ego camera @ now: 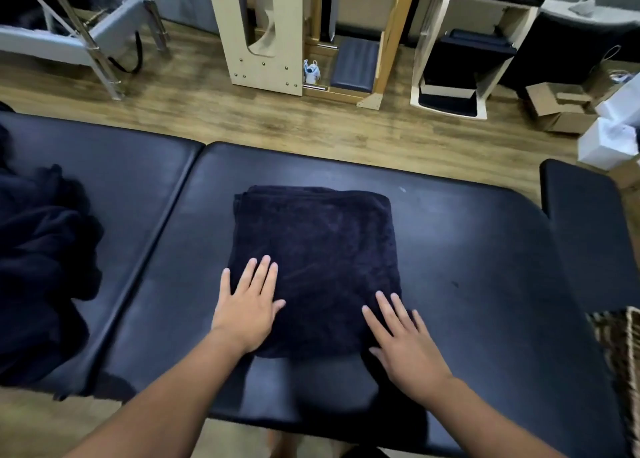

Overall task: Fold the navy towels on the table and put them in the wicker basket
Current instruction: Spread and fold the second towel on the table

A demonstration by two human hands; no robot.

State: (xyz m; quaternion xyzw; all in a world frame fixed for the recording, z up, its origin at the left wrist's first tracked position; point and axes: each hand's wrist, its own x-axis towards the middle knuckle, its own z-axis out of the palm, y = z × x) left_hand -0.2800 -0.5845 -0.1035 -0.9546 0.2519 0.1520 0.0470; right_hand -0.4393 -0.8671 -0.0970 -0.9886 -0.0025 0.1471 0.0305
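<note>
A folded navy towel (317, 246) lies as a neat rectangle in the middle of the black padded table (467, 260). My left hand (247, 302) rests flat on the towel's near left part, fingers straight. My right hand (403, 343) lies flat on its near right corner, fingers spread. A heap of unfolded navy towels (38, 267) sits at the table's left end. The wicker basket (620, 353) shows only partly at the right edge.
Beyond the table is wooden floor with a pale wooden cabinet (263, 35), a white stand (464, 59), cardboard boxes (557, 108) and white bags (609, 142). A second black pad (588, 236) adjoins the table at the right.
</note>
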